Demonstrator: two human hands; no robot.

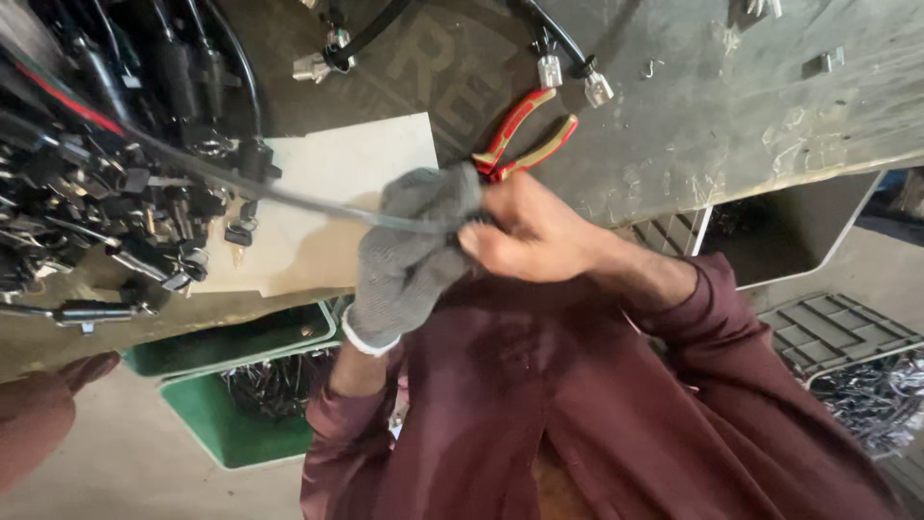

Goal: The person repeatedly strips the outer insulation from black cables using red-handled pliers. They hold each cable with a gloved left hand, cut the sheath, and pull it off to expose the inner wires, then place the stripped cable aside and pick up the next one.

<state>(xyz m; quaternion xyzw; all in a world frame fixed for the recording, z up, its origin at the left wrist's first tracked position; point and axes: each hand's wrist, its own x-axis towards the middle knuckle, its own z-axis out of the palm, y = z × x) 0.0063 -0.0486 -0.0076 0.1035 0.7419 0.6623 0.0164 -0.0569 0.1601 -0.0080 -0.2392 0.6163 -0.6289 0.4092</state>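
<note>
My left hand (409, 250) wears a grey knitted glove and is closed around a thin dark cable (289, 195). The cable runs up and left to a heap of black wire harnesses and connectors (87, 173). My bare right hand (529, 231) presses against the glove, its fingers pinching the same cable where it leaves the glove. Pliers with red and yellow handles (527, 135) lie on the workbench (693, 116) just beyond both hands, touched by neither. My maroon sleeves and shirt fill the lower frame.
A pale cardboard sheet (337, 164) lies on the bench under the cable. Black cables with small white connectors (573, 72) lie at the top. Green crates (231, 424) of dark parts stand below the bench, grey crates (837, 327) at right. A maroon-clad shape (38, 409) is at far left.
</note>
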